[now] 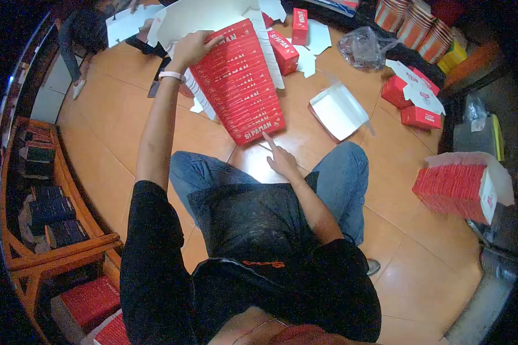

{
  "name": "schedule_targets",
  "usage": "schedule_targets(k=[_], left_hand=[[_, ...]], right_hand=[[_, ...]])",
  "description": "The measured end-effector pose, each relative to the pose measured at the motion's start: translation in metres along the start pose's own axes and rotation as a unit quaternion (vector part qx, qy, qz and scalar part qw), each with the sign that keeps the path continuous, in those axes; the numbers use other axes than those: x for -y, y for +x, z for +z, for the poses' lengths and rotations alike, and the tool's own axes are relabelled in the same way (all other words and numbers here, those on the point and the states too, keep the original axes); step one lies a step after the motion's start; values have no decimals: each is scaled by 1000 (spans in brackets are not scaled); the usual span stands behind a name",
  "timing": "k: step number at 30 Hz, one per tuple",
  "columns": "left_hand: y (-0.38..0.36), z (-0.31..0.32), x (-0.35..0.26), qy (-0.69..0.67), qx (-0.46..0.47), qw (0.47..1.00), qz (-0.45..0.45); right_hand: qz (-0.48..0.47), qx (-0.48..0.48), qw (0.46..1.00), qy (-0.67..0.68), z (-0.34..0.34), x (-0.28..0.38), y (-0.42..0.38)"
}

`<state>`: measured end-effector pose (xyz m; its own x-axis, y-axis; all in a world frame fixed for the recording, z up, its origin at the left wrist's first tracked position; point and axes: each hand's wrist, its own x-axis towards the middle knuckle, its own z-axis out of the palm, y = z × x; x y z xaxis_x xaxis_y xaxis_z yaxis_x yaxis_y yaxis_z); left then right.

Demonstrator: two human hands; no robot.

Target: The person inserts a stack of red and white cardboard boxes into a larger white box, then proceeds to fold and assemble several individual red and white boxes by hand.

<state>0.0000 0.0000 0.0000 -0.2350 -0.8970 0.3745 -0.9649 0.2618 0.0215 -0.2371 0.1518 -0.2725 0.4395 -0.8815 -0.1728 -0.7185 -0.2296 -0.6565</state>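
Note:
A tall stack of nested red boxes (236, 80), printed SI PAMAN on the nearest edge, stands tilted in front of my crossed legs. My left hand (194, 50) grips its upper left side, with fingers over the top edge near a large white flap. At the stack's lower end my right hand (282, 161) has its index finger stretched out, the tip at or very near the printed edge. Nothing shows in my right hand. To the right on the floor lies an open box with a white inside (336, 112).
Red boxes with white flaps (420, 95) and a red stack (457, 187) lie at the right. Clear plastic (362, 49) is at the upper right. A wooden shelf (69, 250) stands left. Another person (89, 34) is at the upper left.

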Motion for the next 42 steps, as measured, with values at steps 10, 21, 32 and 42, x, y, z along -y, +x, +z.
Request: schedule_targets(k=[10, 21, 32, 42], left_hand=[[-3, 6, -5, -11, 9, 1000, -3], [-2, -23, -19, 49, -32, 998, 8], [-2, -23, -22, 11, -8, 1000, 14], [-4, -31, -31, 31, -23, 999, 24]], right_hand=[[-50, -103, 993, 11, -7, 7, -3], [-89, -130, 987, 22, -18, 37, 15], [-130, -173, 974, 69, -35, 50, 16], [-124, -170, 974, 76, -39, 56, 18]])
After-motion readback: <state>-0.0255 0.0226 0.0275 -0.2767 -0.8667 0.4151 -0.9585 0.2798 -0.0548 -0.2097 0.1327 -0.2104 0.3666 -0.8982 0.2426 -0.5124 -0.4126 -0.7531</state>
